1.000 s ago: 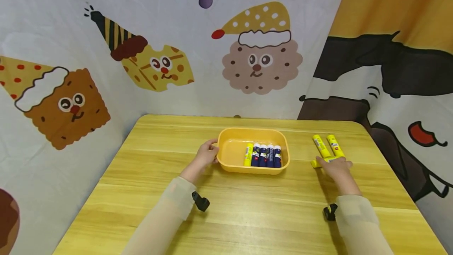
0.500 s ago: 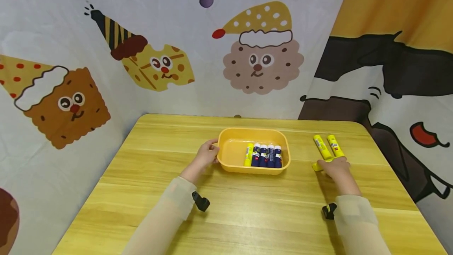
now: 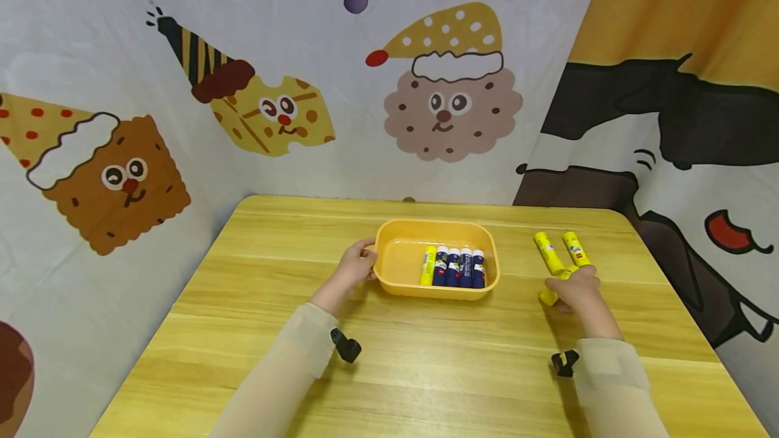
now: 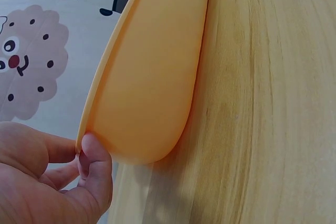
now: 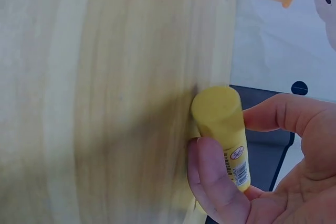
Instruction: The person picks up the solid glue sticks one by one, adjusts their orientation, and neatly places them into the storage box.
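My left hand (image 3: 356, 263) pinches the left rim of a pale orange plastic tray (image 3: 389, 282), thumb and fingers on either side of the edge in the left wrist view. Inside the tray, one yellow glue stick (image 3: 427, 265) lies beside a row of several dark blue glue sticks (image 3: 453, 269) with white caps. On the right, my right hand (image 3: 581, 287) grips another yellow glue stick (image 5: 223, 124) between thumb and fingers, its flat end and barcode label showing in the right wrist view. Just beyond that hand lie two more yellow glue sticks (image 3: 550, 253).
The wooden table (image 3: 389, 363) carries everything. Behind it hangs a white cloth (image 3: 359, 154) printed with cartoon biscuits and cheese, close to the table's far edge. Table surface separates the tray from the right-hand glue sticks.
The right hand's fingers have closed round the front yellow glue stick and turned it to a steeper slant. One glue stick behind has shifted slightly left. Left hand and tray stay put.
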